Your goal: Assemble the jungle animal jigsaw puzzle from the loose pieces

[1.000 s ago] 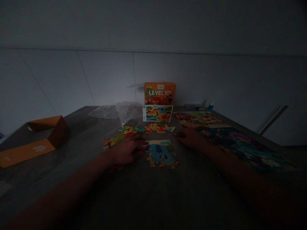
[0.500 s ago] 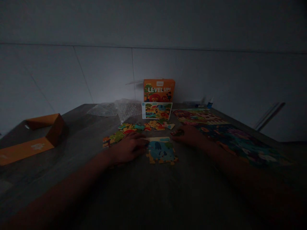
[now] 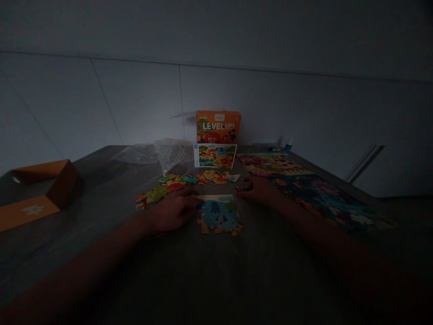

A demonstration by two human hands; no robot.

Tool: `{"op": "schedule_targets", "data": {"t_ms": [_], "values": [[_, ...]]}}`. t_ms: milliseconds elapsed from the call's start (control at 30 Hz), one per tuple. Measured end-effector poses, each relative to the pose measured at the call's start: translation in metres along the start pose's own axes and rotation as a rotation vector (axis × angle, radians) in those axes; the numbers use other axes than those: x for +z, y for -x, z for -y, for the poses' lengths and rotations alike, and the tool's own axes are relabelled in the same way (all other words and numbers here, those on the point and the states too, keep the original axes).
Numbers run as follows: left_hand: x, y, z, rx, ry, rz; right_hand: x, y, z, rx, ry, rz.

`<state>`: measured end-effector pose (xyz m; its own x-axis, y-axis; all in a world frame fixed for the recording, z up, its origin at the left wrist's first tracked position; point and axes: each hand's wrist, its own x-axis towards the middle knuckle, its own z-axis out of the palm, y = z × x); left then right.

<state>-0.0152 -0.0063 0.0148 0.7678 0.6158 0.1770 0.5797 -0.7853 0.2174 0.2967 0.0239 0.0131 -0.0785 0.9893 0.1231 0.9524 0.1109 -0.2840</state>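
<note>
A grey table [image 3: 108, 189] bears puzzle pieces [image 3: 212, 176] before a panelled wall [image 3: 142, 99].

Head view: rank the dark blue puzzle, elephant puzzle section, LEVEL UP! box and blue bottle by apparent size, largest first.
1. Dark blue puzzle, even partly hidden
2. Elephant puzzle section and LEVEL UP! box: too alike to rank
3. Blue bottle
</note>
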Motion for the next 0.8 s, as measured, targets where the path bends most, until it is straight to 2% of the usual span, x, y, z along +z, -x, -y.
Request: {"op": "schedule_targets", "data": {"t_ms": [200,300,467,667,733,800], "values": [[-0.0051,0.0000,-0.0063,0.012,-0.019,0.019,0.0024,0.0006,0.0042,-0.050,-0.108,0.019],[-0.0059,0.0005,-0.0075,0.012,-0.016,0.038,0.0009,0.0021,0.0064,-0.089,-0.075,-0.011],[-0.0042,0.0010,-0.0072,0.020,0.020,0.016,-0.0037,0.0038,0.0088,0.057,-0.020,0.044],[-0.0051,0.0009,-0.0086,0.026,0.029,0.018,-0.0051,0.0040,0.0102,0.097,-0.126,0.056],[-0.0059,0.0004,-0.0089,0.020,0.024,0.025,-0.0039,0.0036,0.0091,0.049,-0.189,0.015],[-0.0064,-0.0001,-0.0092,0.017,0.019,0.036,-0.0013,0.0032,0.0078,-0.059,-0.265,-0.058]]}}
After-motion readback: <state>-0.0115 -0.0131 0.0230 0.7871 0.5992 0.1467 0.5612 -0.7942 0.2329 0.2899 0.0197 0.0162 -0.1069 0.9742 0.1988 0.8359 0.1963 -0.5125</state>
